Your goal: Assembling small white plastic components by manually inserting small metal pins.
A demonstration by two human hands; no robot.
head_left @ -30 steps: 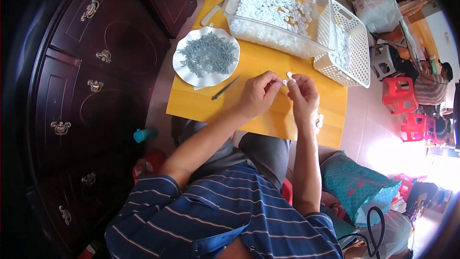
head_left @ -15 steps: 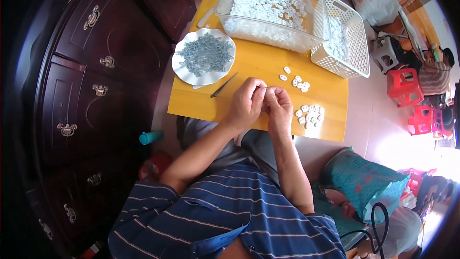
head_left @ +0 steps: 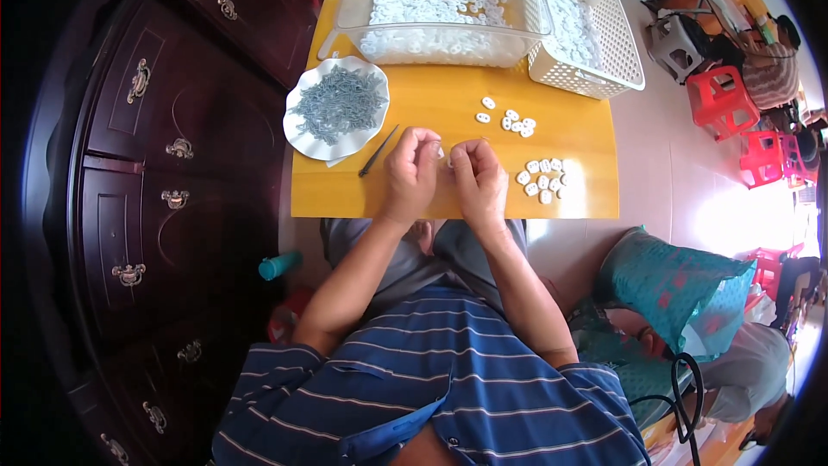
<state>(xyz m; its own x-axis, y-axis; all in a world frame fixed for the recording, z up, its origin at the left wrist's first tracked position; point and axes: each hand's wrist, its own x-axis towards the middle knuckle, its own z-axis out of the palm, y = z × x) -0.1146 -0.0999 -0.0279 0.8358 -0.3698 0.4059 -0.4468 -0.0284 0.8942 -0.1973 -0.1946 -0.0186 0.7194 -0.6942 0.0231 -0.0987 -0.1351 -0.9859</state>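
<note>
We are looking down on a small yellow table point(head_left: 431, 103), and both of our hands are working together over its near edge. Our left hand point(head_left: 412, 174) is curled, fingertips pinched in toward the middle; our right hand point(head_left: 479, 179) mirrors it, fingers bunched and almost touching the left. Something tiny and pale seems to sit between the fingertips, but it is too small for us to say what, or which hand really has it. Holding it close in front of the body looks like fiddly two-handed work.

Just right of our right hand lies a little cluster of white pieces point(head_left: 540, 179), within easy reach, and a second loose group point(head_left: 511, 119) sits a bit farther out. To the left, a thin dark tool point(head_left: 378, 151) rests on the table, untouched, pointing toward a white scalloped plate point(head_left: 336, 109) heaped with small grey metal bits.

Along the far edge stands a clear plastic tub point(head_left: 440, 13) full of white pieces, and beside it on the right a white basket point(head_left: 586, 30) holding more. Dark wooden drawers point(head_left: 147, 173) fill the left side; red stools point(head_left: 724, 99) stand far right.
</note>
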